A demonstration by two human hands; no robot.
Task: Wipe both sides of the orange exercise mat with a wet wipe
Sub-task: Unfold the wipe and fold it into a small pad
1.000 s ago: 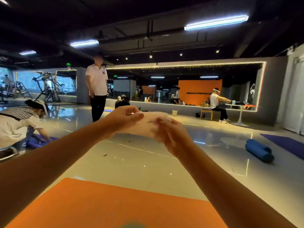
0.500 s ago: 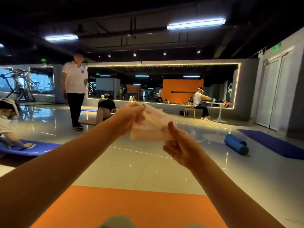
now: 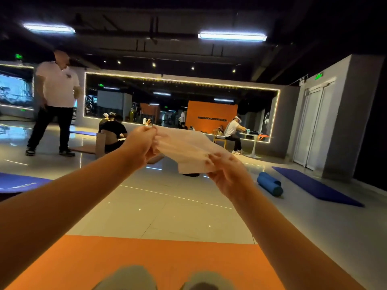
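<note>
The orange exercise mat point(image 3: 167, 254) lies flat on the floor point(image 3: 167, 208) beneath the person. Raised above it, the left hand point(image 3: 139, 145) pinches the wet wipe point(image 3: 188, 150) at its upper corner. The right hand point(image 3: 228, 174) has its fingers point(image 3: 215, 159) clamped on the lower edge, probably to spread the sheet for wiping.
</note>
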